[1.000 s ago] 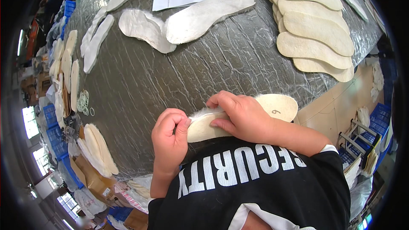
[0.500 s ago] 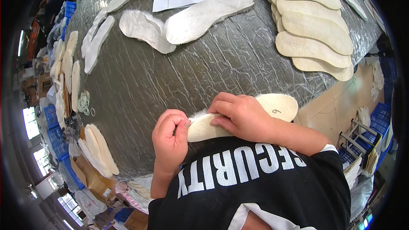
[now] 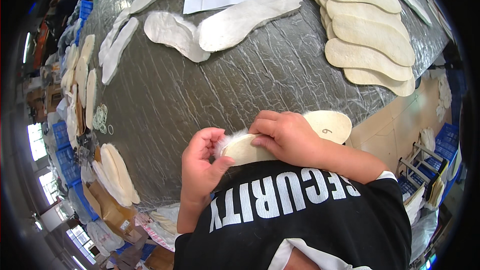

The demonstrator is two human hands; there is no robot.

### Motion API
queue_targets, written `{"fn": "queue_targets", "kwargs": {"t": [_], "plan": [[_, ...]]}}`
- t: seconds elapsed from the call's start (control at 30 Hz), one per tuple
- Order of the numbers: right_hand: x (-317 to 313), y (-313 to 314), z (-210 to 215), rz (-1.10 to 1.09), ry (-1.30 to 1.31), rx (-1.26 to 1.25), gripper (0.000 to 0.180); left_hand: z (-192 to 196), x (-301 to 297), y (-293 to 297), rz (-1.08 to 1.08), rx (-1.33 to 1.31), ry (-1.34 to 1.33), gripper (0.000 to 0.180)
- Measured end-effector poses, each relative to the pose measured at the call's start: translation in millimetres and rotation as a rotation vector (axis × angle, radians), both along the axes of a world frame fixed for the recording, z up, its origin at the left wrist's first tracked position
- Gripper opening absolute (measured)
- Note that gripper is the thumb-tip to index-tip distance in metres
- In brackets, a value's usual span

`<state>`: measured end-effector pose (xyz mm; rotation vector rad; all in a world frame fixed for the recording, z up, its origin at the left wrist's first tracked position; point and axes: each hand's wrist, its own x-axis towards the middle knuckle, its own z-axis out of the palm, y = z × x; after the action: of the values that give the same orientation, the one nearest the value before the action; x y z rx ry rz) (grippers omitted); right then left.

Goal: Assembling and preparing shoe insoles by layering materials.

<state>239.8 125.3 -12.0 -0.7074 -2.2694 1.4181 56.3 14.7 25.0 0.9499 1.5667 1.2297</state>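
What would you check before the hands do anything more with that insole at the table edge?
1. Right hand pressing flat on the insole: ok.
2. Left hand pinching the fluffy end of the insole: ok.
3. Insole supported by the table: cannot tell, it sits at the near edge.
4. Stack of insoles clear of the hands: ok.
5. Fleece fully aligned underneath: cannot tell, hidden.

Cream insole, white fur trim, grey crinkled table cover, blue crates
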Motion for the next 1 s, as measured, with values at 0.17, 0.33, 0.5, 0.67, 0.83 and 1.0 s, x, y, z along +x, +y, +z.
{"fn": "queue_targets", "kwargs": {"t": [0.17, 0.33, 0.5, 0.67, 0.83, 1.0], "plan": [[-1, -2, -1, -0.002, 0.007, -0.003, 0.012, -1, -8, 1, -0.232, -0.055, 0.25, 0.041], [-1, -3, 1, -0.035, -0.011, 0.004, 0.013, -2, -3, 5, -0.291, 0.037, 0.589, 0.037], [0, -2, 5, -0.055, -0.06, -0.021, 0.015, -7, 8, 0, -0.228, -0.024, 0.53, 0.035], [0, -3, 5, -0.073, -0.055, 0.022, 0.017, -16, 15, -4, -0.098, -0.066, 0.351, 0.033], [0, -5, 3, -0.092, -0.044, 0.034, 0.016, -23, 16, -7, 0.03, -0.016, 0.243, 0.027], [0, -5, 4, -0.089, -0.039, 0.056, 0.016, -30, 12, -14, -0.023, -0.063, 0.323, 0.025]]}}
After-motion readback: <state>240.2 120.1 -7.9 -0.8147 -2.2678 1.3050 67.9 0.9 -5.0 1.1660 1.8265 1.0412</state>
